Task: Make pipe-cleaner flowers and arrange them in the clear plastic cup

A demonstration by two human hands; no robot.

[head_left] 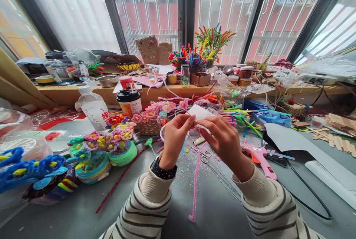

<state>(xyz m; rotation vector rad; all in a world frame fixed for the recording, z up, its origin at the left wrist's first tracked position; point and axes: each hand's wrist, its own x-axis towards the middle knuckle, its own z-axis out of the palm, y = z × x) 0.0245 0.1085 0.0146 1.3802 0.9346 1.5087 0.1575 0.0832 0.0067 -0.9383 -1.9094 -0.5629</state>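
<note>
My left hand (179, 133) and my right hand (222, 139) meet over the middle of the table, fingertips pinched together. What they pinch is too small to make out; a thin strand seems to show just under the fingers. Below them a pink pipe cleaner (196, 187) with a bent end runs toward the front. Scissors (205, 157) and several thin metal wires (224, 179) lie beside it, among scattered glitter. Behind the hands is a white piece of paper (201, 113). A round clear tub is partly hidden by my left hand.
Pipe-cleaner flower pots (122, 153) crowd the left, near a plastic bottle (94, 109) and a lidded cup (129, 102). On the right lie a pink glue gun (261, 159) with its black cord and wooden sticks (335, 139). A cluttered ledge (155, 92) runs along the windows.
</note>
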